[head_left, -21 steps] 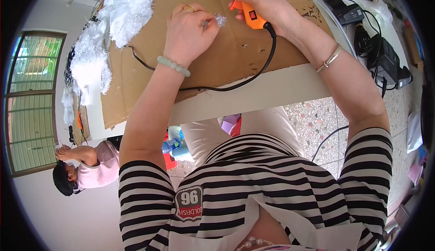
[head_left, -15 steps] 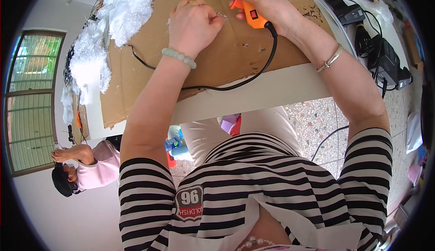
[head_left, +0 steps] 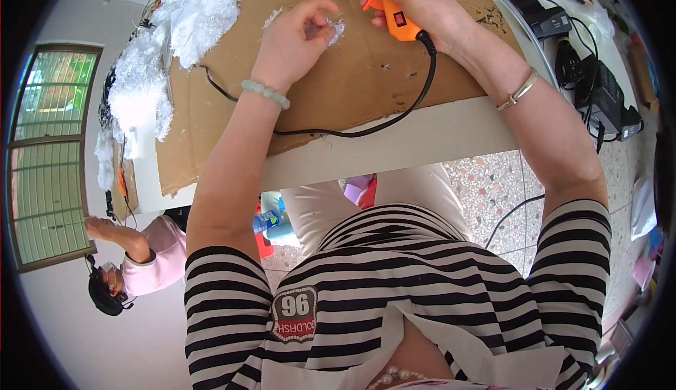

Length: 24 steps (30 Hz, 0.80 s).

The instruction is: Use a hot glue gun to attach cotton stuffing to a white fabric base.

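Observation:
My right hand [head_left: 438, 15] is wrapped round the handle of an orange glue gun [head_left: 387, 4], its nozzle pointing left near the top edge. A black cord [head_left: 425, 84] runs from the handle down across the cardboard. To the left, my left hand [head_left: 290, 46] is curled, thumb and fingers bent round a small crinkly piece of clear film [head_left: 337, 32]. Bits of it stick out on both sides of the hand; the fingers hide the rest. Both hands are above a brown cardboard sheet [head_left: 359, 84].
A heap of shiny white shredded film [head_left: 201, 20] lies at the left of the cardboard. Black adapters and cables [head_left: 598, 98] sit at the right. The white table edge [head_left: 394, 143] is nearest my body. A person in pink [head_left: 156, 256] sits at the far left.
My left hand has moved slightly left and turned, its index finger lifting so more of the clear film shows. The glue gun has shifted a little right. The other person's arms and head moved.

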{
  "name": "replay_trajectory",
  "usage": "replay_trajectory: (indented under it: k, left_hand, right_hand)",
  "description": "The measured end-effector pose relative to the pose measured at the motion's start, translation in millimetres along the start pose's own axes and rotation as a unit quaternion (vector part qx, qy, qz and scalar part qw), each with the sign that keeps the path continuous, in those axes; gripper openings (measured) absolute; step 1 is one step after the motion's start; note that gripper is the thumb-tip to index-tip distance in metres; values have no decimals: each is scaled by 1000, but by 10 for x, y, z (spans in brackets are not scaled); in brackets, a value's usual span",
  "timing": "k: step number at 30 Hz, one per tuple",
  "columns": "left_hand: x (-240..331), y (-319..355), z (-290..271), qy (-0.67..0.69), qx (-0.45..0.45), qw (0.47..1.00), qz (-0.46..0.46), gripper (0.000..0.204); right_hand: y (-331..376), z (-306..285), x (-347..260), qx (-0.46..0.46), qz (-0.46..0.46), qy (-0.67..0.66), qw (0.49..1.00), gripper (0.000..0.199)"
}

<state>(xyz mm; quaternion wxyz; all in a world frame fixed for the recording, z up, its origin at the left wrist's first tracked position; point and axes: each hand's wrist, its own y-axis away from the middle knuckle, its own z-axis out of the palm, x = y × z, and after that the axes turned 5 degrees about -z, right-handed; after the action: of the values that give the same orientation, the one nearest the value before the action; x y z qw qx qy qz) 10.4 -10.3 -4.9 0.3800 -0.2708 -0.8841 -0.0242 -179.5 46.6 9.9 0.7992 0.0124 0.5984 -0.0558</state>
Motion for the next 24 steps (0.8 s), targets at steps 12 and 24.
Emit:
replay_trajectory:
  k: [12, 24]
  left_hand:
    - [-20, 61, -54, -242, 27, 942, 232, 20]
    - [-193, 212, -186, -34, -19, 994, 105, 23]
  right_hand:
    - [4, -1, -5, -10, 11, 0, 1000, 16]
    - [-13, -30, 38, -9, 15, -12, 1000, 17]
